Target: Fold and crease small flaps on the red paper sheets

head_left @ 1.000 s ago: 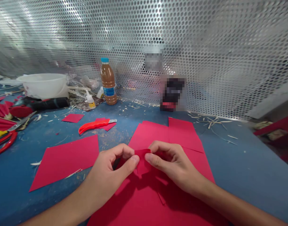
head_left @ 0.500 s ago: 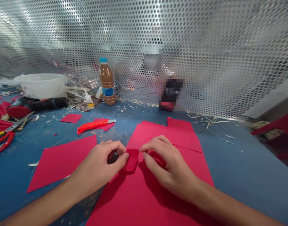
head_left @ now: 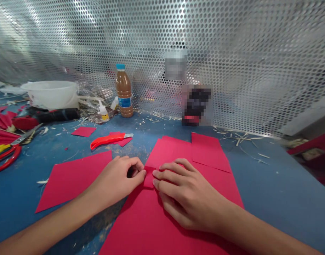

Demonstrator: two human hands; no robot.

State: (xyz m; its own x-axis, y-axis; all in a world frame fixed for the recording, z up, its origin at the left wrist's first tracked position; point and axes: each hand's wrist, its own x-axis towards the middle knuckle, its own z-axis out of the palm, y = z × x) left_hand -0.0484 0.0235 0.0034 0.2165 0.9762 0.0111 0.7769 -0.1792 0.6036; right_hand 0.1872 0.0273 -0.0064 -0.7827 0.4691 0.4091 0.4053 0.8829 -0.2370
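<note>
A small piece of red paper (head_left: 149, 178) lies at the middle of a large red sheet (head_left: 141, 223). My left hand (head_left: 122, 177) pinches its left edge between thumb and curled fingers. From the other side my right hand (head_left: 183, 191) rests palm down, its fingers stretched out and two fingertips pressing on the right edge of the piece. The right thumb is mostly hidden below the fingers. Beyond my right hand, another red paper piece (head_left: 210, 152) overlaps the far end of the large sheet.
Left of the sheet lies a red paper piece (head_left: 74, 180). Farther back are an orange utility knife (head_left: 108, 140), scissors (head_left: 8, 156), a red and black power tool (head_left: 45, 116), a white tub (head_left: 51, 94), a glue bottle (head_left: 103, 111) and a brown drink bottle (head_left: 124, 92). A perforated metal panel (head_left: 244, 63) rises behind.
My right hand has turned palm down and come left onto the small paper piece, which now lies flatter. My left hand keeps its pinch. The view has shifted slightly.
</note>
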